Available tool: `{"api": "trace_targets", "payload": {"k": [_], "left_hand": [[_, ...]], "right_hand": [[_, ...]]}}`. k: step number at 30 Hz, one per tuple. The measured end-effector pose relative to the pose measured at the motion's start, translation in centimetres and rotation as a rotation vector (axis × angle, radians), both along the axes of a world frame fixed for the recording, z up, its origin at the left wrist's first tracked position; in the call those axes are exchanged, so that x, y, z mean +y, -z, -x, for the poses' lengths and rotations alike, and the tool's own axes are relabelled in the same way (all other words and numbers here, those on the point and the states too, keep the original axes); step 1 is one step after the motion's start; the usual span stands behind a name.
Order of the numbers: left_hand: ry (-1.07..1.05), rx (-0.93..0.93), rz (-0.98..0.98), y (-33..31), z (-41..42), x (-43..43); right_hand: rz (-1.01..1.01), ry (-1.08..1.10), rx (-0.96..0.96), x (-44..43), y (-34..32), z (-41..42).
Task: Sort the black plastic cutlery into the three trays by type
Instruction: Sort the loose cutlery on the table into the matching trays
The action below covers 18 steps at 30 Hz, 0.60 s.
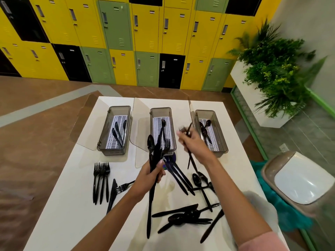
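While the left hand [150,175] squeezes a bunch of black plastic cutlery [155,151] – a spoon, forks and knives, all standing up – the right hand [194,144] has its fingers curled round a thin black plastic piece [189,127]. That piece is blurry, so I cannot tell what kind it is. The right hand is up in the air, between the middle and right trays.

Three long grey see-through plastic trays sit in a row at the far side of the white table [72,205]. The left tray [119,109] has knives in it, the middle tray [161,108] has forks, and the right tray [220,134] has spoons.

More black cutlery lies loose on the table – four forks [101,180] side by side at the left, some knives [179,176] near the middle, and a messy pile of spoons and knives [186,216] by the right arm.
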<state>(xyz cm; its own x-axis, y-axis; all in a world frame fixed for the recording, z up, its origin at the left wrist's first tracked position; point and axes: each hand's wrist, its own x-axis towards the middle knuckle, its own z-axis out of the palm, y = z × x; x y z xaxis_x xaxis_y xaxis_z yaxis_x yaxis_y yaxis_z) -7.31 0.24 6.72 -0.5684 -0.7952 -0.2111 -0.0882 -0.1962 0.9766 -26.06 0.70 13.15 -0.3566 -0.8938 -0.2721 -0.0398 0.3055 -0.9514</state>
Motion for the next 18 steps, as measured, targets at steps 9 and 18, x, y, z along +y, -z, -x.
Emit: {"api": "trace_targets", "payload": {"k": [9, 18], "left_hand": [[-0.019, 0.026, -0.074, 0.4, 0.3, -0.5], [-0.118, -0.002, -0.167, 1.2, -0.4, -2.7]], "right_hand": [[-0.004, 0.015, 0.036, -0.8, 4.8, -3.0], [0.105, 0.120, -0.260, -9.2, 4.1, 0.0]]}}
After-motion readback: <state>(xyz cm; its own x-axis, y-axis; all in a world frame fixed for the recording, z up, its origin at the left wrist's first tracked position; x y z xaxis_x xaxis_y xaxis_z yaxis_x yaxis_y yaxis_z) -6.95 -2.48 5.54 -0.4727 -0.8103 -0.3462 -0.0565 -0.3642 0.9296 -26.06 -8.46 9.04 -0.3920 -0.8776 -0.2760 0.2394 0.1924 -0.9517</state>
